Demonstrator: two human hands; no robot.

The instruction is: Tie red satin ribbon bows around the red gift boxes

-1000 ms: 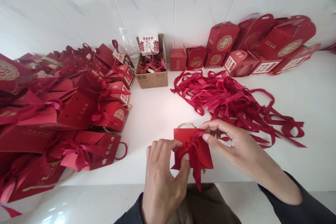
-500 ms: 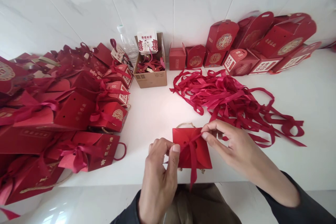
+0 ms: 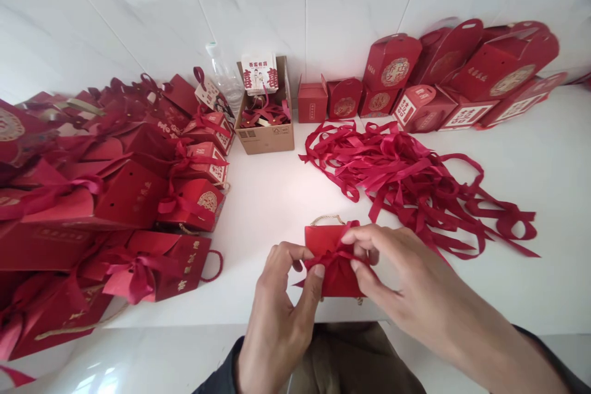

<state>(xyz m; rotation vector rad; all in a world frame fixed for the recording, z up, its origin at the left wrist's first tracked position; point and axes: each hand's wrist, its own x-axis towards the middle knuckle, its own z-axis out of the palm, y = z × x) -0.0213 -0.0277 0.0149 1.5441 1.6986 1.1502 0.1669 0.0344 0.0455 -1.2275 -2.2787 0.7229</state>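
Note:
A small red gift bag [image 3: 331, 242] with a rope handle lies flat near the front edge of the white counter [image 3: 272, 197]. A red ribbon [image 3: 329, 258] crosses its face. My left hand [image 3: 284, 295] pinches the ribbon's left part between thumb and forefinger. My right hand [image 3: 392, 271] pinches the ribbon's right part just beside it, its fingers lying over the bag. Both hands meet at the middle of the bag, where the ribbon bunches into a knot.
A heap of loose red ribbons [image 3: 410, 178] lies right of centre. Ribbon-tied red bags [image 3: 138, 197] pile up at left. A cardboard box [image 3: 265, 126] and a clear bottle [image 3: 226, 80] stand by the wall, with red gift boxes [image 3: 434, 86] along the back right.
My right hand has come down from the bag's top right corner to its middle, next to my left hand. The ribbon's hanging tail has been drawn up into the knot.

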